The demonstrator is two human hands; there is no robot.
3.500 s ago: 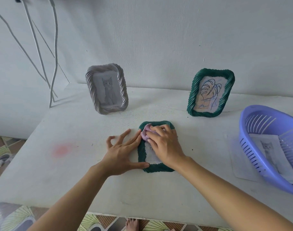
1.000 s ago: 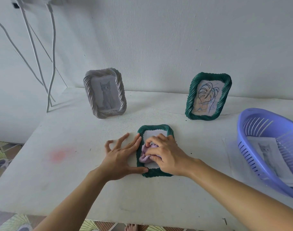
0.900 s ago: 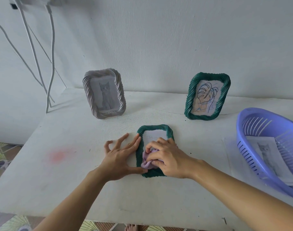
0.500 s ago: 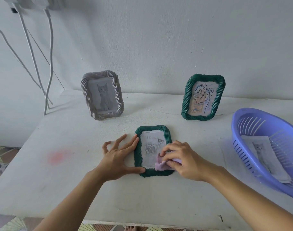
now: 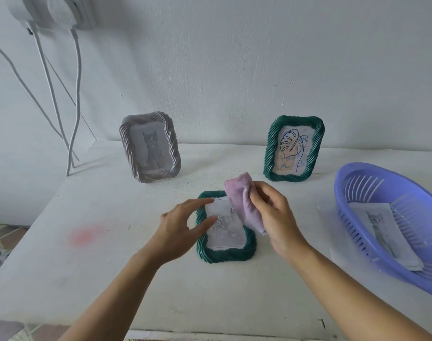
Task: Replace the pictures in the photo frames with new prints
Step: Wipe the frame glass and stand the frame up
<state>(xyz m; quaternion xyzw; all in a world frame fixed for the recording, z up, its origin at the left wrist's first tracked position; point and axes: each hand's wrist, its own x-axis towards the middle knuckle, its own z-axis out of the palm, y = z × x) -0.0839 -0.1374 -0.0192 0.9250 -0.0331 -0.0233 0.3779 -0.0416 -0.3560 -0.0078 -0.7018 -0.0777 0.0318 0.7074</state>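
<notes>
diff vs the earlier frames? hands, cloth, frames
The right hand, which wiped the lilac cloth down the flat green frame's glass, has lifted it clear, still gripping it. The left hand has risen from bracing the frame's left edge, fingers now over that edge. The flat frame, grey cat frame, green leaf frame and purple basket stayed put.

Soft, cool daylight fills the scene, bright and even, with no harsh glare. Shadows fall faint and diffuse on the white table. The left hand smears with slight motion blur. Wide-angle distortion stretches the purple basket and bows the cables at the edges.
</notes>
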